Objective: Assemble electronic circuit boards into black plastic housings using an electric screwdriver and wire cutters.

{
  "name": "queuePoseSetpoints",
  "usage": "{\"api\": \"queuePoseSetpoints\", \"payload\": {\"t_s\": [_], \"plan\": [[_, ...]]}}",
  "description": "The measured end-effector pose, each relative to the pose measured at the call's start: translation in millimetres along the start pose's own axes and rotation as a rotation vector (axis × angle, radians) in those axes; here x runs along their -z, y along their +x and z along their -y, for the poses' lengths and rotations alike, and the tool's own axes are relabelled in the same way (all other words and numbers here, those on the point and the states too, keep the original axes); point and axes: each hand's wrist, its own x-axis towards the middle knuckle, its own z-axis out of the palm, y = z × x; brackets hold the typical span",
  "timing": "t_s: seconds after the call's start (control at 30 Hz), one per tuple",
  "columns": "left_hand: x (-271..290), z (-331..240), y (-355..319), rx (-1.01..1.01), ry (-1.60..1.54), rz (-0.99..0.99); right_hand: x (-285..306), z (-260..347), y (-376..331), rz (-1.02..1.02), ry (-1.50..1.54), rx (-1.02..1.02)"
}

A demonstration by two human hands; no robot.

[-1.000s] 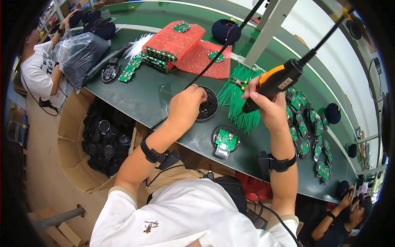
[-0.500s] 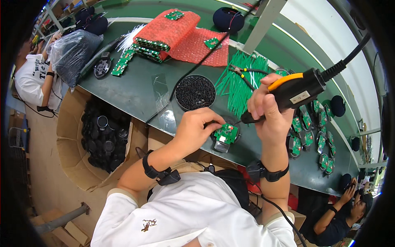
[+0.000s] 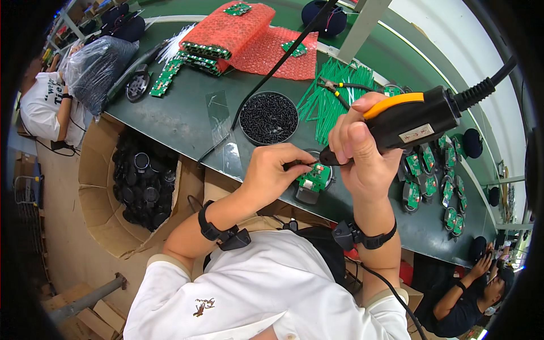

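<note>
My right hand (image 3: 365,150) is wrapped round a black and orange electric screwdriver (image 3: 411,122), its tip pointing left and down to a green circuit board (image 3: 315,177). The board sits on a dark round housing (image 3: 307,195) at the near table edge. My left hand (image 3: 275,173) is closed in a pinch at the board's upper left corner, beside the screwdriver's tip. Something small and dark shows between its fingers; I cannot make out what. Just beyond stands a round dish (image 3: 268,118) full of small black screw-like pieces.
Green zip ties (image 3: 331,93) and cutting pliers (image 3: 338,86) lie beyond my right hand. Boards on dark housings (image 3: 428,184) cluster at right. Red bubble wrap (image 3: 238,34) holds stacked boards. Left stands a carton (image 3: 102,192) of black parts. Co-workers sit at both ends.
The screwdriver has shifted slightly left, its tip closer to my left fingers at the board's upper corner. My left hand has stayed by the board, and the view has shifted a little.
</note>
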Motion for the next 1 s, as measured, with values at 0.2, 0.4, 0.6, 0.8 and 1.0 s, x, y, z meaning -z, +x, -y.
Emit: {"api": "queuePoseSetpoints", "payload": {"t_s": [0.2, 0.4, 0.6, 0.8, 1.0], "plan": [[-1.9, 0.4, -1.3, -0.016, 0.053, -0.045, 0.5, -3.8, -3.7, -0.030, -0.073, 0.019], [-4.7, 4.4, -4.9, -0.065, 0.153, -0.061, 3.9, -12.9, -6.9, -0.099, -0.202, 0.004], [-3.8, 3.4, -3.0, -0.049, 0.171, -0.035, 5.7, -18.4, -7.1, -0.127, -0.201, -0.022], [-2.1, 1.9, -2.6, -0.057, 0.198, -0.015, 4.0, -16.2, -5.8, -0.102, -0.264, -0.022], [-0.6, 0.4, -1.3, -0.022, 0.231, 0.008, 1.6, -21.3, -5.3, -0.146, -0.239, -0.023]]}}
